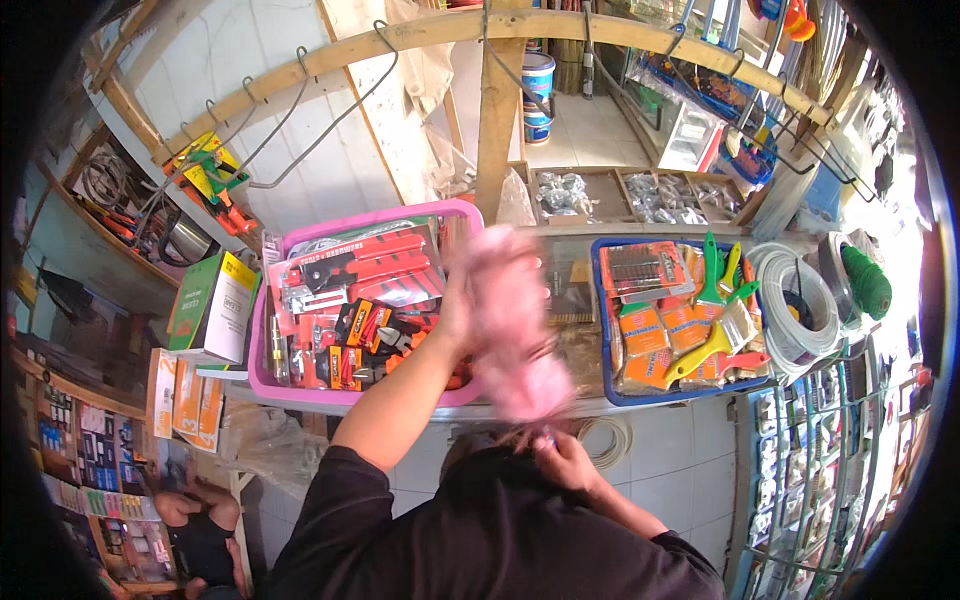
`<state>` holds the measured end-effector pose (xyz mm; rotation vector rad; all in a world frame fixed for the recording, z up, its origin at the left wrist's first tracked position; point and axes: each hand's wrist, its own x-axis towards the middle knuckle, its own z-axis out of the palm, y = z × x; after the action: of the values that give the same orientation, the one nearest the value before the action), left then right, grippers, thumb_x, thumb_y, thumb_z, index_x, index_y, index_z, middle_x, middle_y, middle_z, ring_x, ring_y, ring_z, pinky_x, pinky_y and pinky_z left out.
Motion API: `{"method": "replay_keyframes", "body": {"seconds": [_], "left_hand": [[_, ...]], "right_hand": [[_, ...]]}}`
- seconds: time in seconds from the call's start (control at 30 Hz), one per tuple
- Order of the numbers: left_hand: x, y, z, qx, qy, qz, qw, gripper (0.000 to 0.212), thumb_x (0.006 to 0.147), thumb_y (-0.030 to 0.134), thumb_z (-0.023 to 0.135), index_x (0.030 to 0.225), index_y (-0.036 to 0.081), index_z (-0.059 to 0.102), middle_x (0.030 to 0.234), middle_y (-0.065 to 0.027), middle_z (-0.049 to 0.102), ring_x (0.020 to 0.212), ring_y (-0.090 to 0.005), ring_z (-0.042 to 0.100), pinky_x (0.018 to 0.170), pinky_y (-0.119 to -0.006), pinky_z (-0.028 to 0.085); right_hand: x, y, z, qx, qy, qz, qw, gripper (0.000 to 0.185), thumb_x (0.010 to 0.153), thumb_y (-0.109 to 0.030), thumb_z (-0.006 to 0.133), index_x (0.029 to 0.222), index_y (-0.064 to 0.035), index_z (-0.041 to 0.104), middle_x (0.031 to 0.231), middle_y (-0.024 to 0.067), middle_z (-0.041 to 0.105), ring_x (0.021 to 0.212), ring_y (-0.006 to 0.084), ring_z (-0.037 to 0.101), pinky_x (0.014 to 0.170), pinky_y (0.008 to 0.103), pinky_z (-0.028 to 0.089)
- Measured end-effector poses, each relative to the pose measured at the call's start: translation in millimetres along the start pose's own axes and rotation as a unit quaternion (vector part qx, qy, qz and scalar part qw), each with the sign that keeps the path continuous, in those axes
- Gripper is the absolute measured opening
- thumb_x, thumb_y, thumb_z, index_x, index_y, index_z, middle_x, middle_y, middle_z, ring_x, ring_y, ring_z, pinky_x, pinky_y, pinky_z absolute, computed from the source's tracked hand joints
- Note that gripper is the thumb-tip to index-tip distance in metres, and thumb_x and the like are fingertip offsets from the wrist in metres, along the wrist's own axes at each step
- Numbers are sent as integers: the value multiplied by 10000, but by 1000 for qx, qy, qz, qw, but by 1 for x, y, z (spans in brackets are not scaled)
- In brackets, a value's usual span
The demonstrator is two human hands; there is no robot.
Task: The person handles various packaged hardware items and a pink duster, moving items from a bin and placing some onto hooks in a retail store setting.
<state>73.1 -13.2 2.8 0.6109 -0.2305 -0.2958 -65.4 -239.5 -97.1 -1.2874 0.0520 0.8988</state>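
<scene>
A blurred pink cloth hangs over the glass counter between two baskets. My left hand is at the cloth's upper left side, by the rim of the pink plastic basket; motion blur hides whether its fingers grip anything. Close to my chest, my right hand is closed around a small thing, too blurred to name, at the cloth's lower end. Packaged pliers and red-handled tools fill the pink basket. In the blue plastic basket are paintbrushes with green, yellow and red handles.
Metal hooks hang from a wooden bar above the counter. Cardboard boxes stand left of the pink basket, coiled white cable lies at the right, and a wooden divided tray sits behind. Another person is at lower left.
</scene>
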Motion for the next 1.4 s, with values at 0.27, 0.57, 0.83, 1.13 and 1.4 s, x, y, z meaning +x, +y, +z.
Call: {"method": "replay_keyframes", "body": {"seconds": [0.27, 0.57, 0.83, 1.13, 1.4], "left_hand": [[-3, 5, -7, -3, 26, 20, 999, 741, 843, 631, 330, 1292, 45, 385, 1267, -170, 449, 1137, -419, 441, 935, -548, 365], [1, 17, -35, -53, -98, -27, 993, 614, 873, 546, 334, 1274, 82, 379, 1239, -198, 464, 1130, -448, 436, 863, -551, 420], [-6, 32, -10, -1, -12, 40, 999, 600, 878, 532, 352, 1240, 58, 423, 1214, -220, 469, 1082, -476, 460, 841, -582, 440], [38, 52, 13, 22, -114, 96, 989, 687, 856, 624, 295, 1275, 90, 403, 1152, -113, 534, 1002, -320, 556, 795, -469, 475], [28, 61, 14, 30, -37, 255, 966, 856, 788, 735, 252, 1323, 73, 345, 1231, -157, 477, 1041, -359, 527, 815, -443, 469]], "right_hand": [[23, 11, 9, -178, 44, -175, 967, 149, 834, -184, 586, 853, -37, 598, 657, -6, 541, 607, 119, 505, 570, 297, 430], [37, -3, 0, -314, 43, -377, 870, 201, 767, -194, 629, 812, -16, 546, 645, 83, 521, 607, 135, 488, 567, 322, 423], [6, -42, 4, -355, -1, -264, 897, 226, 786, -228, 627, 853, -26, 552, 639, 80, 517, 608, 130, 456, 598, 321, 424], [12, -110, -15, -456, 77, -140, 876, 378, 798, -293, 619, 1011, 13, 559, 783, 185, 604, 723, 306, 595, 687, 362, 452], [40, -151, -23, -481, 46, -225, 846, 322, 788, -224, 642, 1021, -15, 566, 808, 149, 606, 744, 311, 588, 684, 346, 456]]}}
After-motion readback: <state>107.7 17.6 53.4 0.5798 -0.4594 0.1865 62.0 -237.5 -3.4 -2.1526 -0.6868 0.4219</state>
